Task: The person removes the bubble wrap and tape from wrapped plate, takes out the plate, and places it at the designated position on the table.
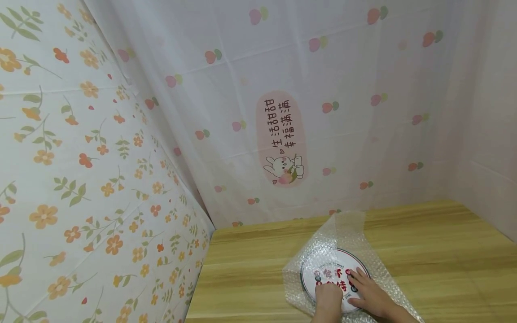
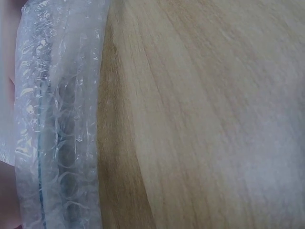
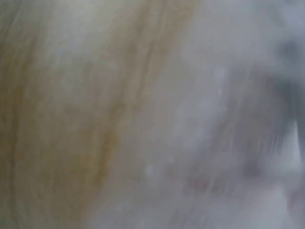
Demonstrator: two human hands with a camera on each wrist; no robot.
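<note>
A round white plate with a dark green rim and red lettering lies on a sheet of bubble wrap. From the left, a flap of the wrap folds over part of the plate. My left hand, its fingers curled, holds the flap's edge above the plate. With fingers spread, my right hand rests on the plate's right side. Bubble wrap curves around the plate's side in the left wrist view, where only slivers of the hand show. Blur in the right wrist view leaves a pale, see-through sheet over wood.
Beneath everything is a wood-grain table. A flowered cloth stands along the left, and a pale printed curtain hangs behind the table. One corner of the wrap reaches toward the table's back edge.
</note>
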